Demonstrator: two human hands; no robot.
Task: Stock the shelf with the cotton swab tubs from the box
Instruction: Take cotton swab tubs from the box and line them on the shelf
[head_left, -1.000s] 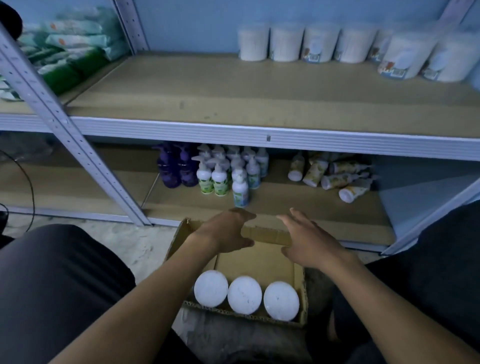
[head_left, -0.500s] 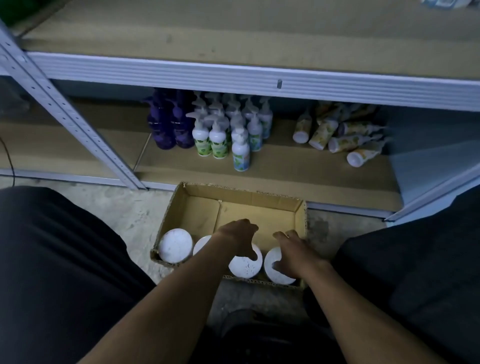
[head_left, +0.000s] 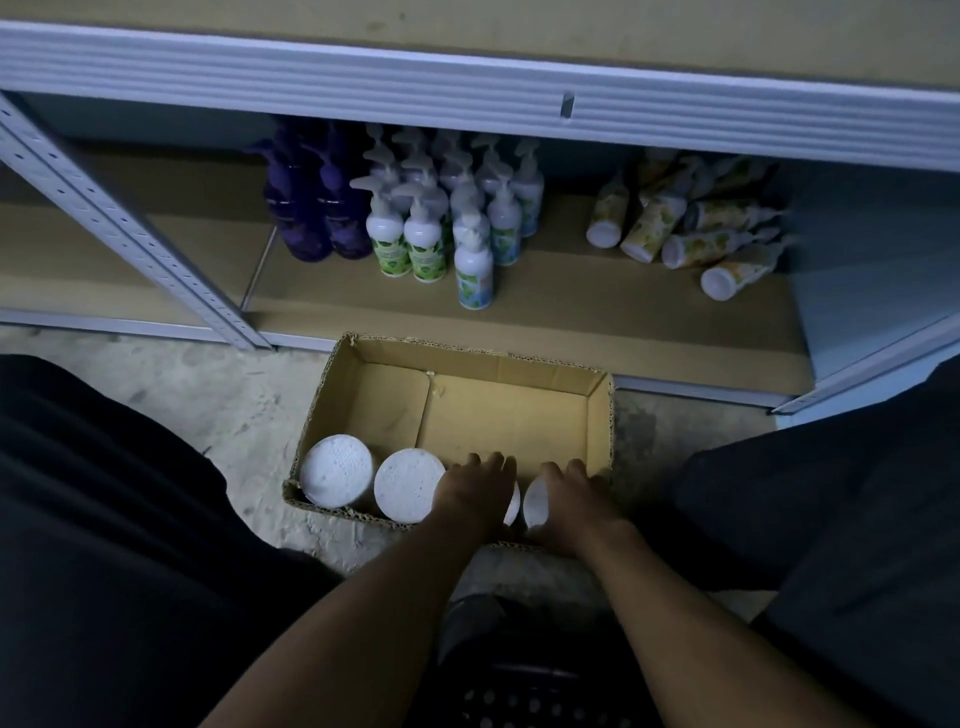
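An open cardboard box (head_left: 601, 415) sits on the floor between my knees. Along its near side stand white cotton swab tubs, seen from above. Two are uncovered at the left: one tub (head_left: 337, 470) in the corner and a second tub (head_left: 408, 486) beside it. My left hand (head_left: 475, 493) lies over a third tub (head_left: 512, 506), fingers curled round its far side, so only a sliver shows. My right hand (head_left: 574, 501) wraps the fourth tub (head_left: 536, 503) at the box's right end. The upper shelf (head_left: 467, 98) runs across the top.
On the bottom shelf stand purple bottles (head_left: 311, 208) and white pump bottles (head_left: 431, 223), with several tubes (head_left: 675, 234) lying on their sides to the right. A perforated metal upright (head_left: 130, 228) slants at the left. A dark perforated stool (head_left: 519, 691) is beneath me.
My view has tipped down from the upper shelf to the box. Both hands dropped from above the box's far edge onto the two right-hand tubs and closed round them.
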